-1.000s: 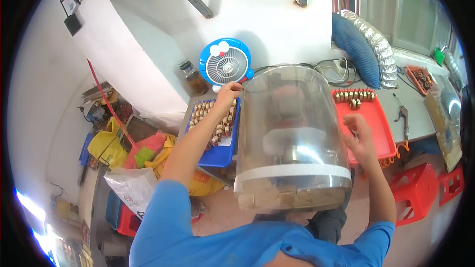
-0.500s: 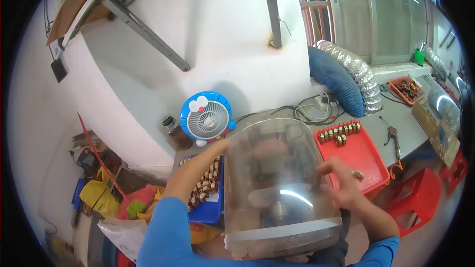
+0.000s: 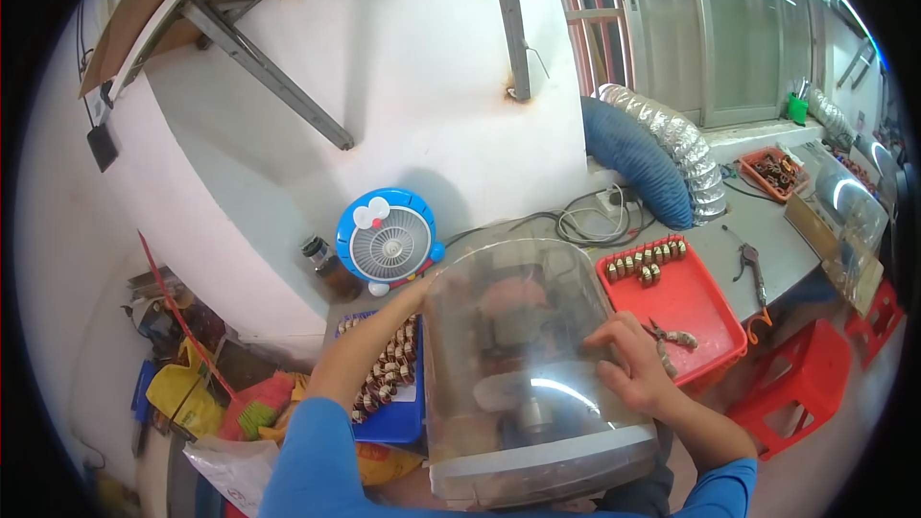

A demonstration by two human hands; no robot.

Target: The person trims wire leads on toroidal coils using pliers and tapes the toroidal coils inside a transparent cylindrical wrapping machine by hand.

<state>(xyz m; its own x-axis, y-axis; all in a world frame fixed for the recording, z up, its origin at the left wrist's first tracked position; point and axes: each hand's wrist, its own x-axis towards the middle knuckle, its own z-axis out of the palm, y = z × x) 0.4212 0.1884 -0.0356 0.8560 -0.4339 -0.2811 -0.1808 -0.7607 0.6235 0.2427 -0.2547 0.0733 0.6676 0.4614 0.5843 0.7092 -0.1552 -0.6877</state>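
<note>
A clear, smoke-tinted plastic cover [image 3: 537, 326] with a pale band along its lower edge stands in front of me. Behind its plastic, dark machine parts show dimly. My left forearm reaches around the cover's left side, and my left hand [image 3: 436, 290] is at its upper left edge, the fingers mostly hidden. At the right side of the cover is my right hand [image 3: 633, 369], fingers bent and apart, nothing visible in them; whether they touch the plastic is unclear. Just past it, a pair of pliers [image 3: 679, 337] lies in a red tray [image 3: 705, 312] with several small wound coils [image 3: 645, 261].
A blue tray [image 3: 408, 417] of similar coils sits left of the cover. Behind are a blue cartoon fan [image 3: 389, 240] and a jar [image 3: 326, 264]. An air gun [image 3: 753, 273] lies right of the red tray, above a red stool [image 3: 801, 384]. Ducts [image 3: 676, 153] rise behind.
My right hand has moved left and slightly down, away from the red tray toward the cover, uncovering the pliers. My left arm stays around the cover. The view has shifted slightly.
</note>
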